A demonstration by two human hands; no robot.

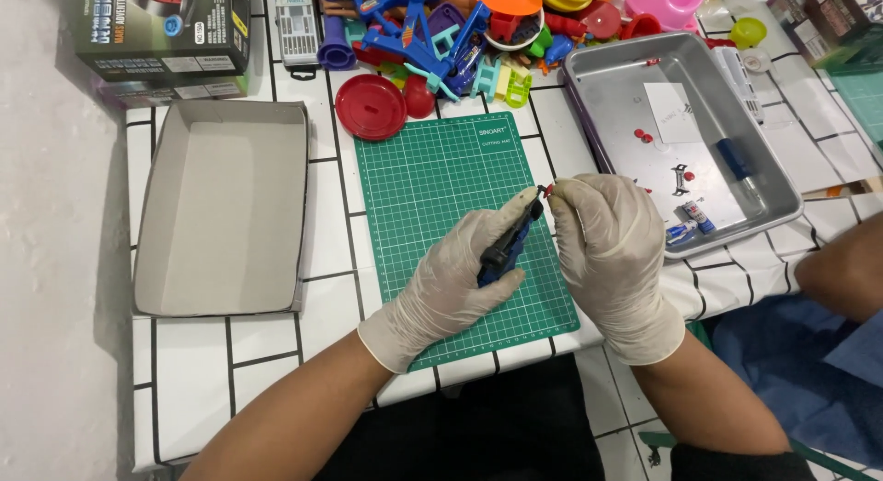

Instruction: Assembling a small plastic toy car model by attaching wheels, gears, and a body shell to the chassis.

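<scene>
Gloved, both hands work over the green mat (pixel 441 196). Left hand (pixel 451 279) is clamped around a dark blue tool (pixel 509 246), its tip touching a tiny red part (pixel 549 190) pinched by the right hand (pixel 612 251). Metal tray (pixel 773 182) lies right, cardboard lid (pixel 221 205) left.

Over the green cutting mat (pixel 441 177) we see a blue-and-black hand tool (pixel 509 245), slanted with its tip up toward the mat's far right corner, gripped in the gloved left hand (pixel 455 283). At its tip, a tiny red piece (pixel 549 190) is pinched by the gloved right hand (pixel 612 251).
</scene>
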